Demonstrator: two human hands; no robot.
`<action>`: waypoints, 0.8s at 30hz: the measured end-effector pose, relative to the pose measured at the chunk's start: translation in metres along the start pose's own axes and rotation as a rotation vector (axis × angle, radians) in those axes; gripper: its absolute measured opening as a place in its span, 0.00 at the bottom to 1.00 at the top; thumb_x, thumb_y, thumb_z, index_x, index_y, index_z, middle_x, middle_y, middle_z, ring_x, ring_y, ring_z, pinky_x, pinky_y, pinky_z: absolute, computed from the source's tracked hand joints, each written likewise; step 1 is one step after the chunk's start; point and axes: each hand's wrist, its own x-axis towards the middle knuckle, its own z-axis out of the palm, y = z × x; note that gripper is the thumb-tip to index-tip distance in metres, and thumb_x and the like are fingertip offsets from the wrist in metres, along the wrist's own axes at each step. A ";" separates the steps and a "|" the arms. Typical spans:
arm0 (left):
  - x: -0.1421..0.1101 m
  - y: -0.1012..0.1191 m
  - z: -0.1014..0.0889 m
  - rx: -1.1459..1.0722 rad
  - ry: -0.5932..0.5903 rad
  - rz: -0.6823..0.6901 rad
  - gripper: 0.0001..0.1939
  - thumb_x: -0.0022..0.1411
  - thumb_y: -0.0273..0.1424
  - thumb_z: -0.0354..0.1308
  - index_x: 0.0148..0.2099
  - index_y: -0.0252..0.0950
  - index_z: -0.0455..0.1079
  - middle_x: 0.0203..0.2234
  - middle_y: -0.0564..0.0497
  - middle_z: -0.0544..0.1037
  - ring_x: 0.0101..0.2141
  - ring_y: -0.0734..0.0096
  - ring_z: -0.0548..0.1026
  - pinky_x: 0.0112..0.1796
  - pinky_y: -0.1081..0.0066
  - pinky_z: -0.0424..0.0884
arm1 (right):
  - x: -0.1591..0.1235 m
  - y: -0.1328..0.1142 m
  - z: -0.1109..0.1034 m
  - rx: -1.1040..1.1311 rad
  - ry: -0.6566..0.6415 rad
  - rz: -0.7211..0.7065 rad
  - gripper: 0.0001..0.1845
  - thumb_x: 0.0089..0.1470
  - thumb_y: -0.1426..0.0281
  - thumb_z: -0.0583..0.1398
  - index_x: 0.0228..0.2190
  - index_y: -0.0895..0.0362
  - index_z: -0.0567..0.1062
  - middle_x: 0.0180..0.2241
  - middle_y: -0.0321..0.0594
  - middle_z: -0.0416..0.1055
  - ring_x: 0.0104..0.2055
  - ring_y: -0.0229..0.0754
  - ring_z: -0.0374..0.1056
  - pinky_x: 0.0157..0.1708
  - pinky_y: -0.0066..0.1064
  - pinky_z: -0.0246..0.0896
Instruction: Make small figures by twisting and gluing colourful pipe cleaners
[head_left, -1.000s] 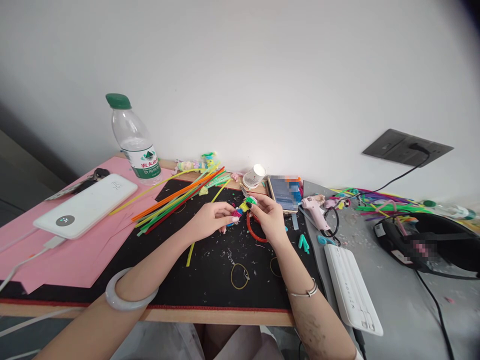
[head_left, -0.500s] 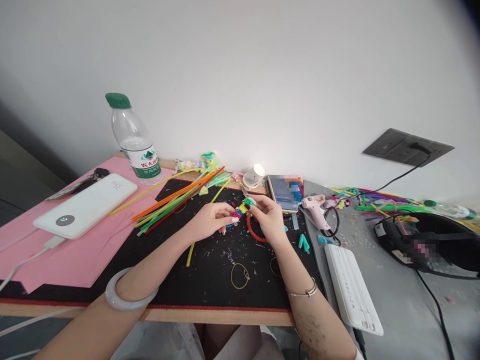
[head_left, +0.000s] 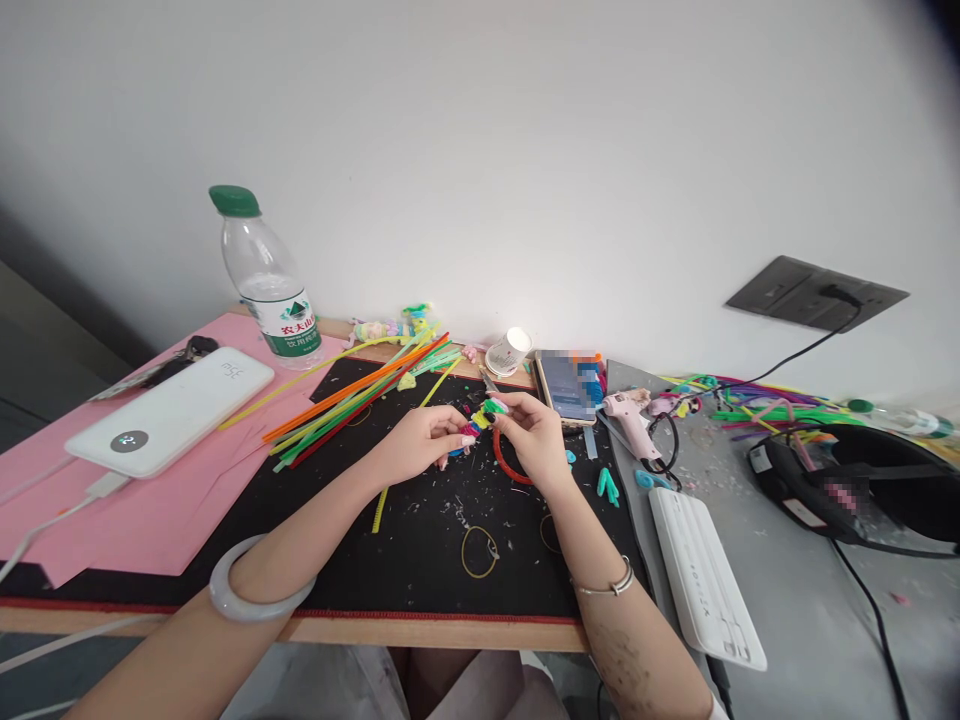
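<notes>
Between my two hands is a small multicoloured pipe-cleaner figure [head_left: 481, 418], with green, yellow, blue and magenta fuzzy parts. My left hand [head_left: 429, 440] grips its lower left end, fingers closed around the magenta and blue part. At the upper right, my right hand [head_left: 530, 432] pinches the green end. The fingers cover much of the figure. A red pipe-cleaner ring [head_left: 511, 466] lies on the black mat [head_left: 450, 585] below my right hand. Left of my left hand, a bundle of long coloured pipe cleaners [head_left: 360, 400] rests across the mat.
A water bottle [head_left: 271, 285] and a white power bank [head_left: 172, 412] stand on pink paper [head_left: 150, 540]. Behind my hands are a paper cup [head_left: 510, 352] and a phone [head_left: 566, 388]. A pink glue gun [head_left: 632, 425], another power bank [head_left: 705, 575] and a black headset [head_left: 847, 490] lie right.
My right hand's fingers have shifted slightly on the green end of the figure. My left hand keeps its hold, and the other things stay where they were.
</notes>
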 end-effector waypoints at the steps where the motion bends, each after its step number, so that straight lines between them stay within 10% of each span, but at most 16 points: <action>1: 0.000 0.000 0.000 0.005 0.006 0.004 0.13 0.56 0.38 0.58 0.37 0.34 0.67 0.25 0.52 0.74 0.19 0.77 0.67 0.22 0.73 0.65 | 0.000 0.000 0.000 0.000 -0.002 -0.005 0.12 0.45 0.67 0.65 0.35 0.55 0.77 0.38 0.41 0.77 0.39 0.43 0.72 0.42 0.35 0.68; 24: -0.001 0.005 -0.001 0.253 0.195 0.084 0.13 0.53 0.39 0.61 0.35 0.36 0.67 0.26 0.54 0.74 0.15 0.81 0.62 0.19 0.76 0.59 | 0.001 -0.003 0.002 0.074 -0.063 -0.016 0.17 0.47 0.70 0.64 0.42 0.52 0.76 0.46 0.40 0.74 0.48 0.43 0.69 0.48 0.35 0.64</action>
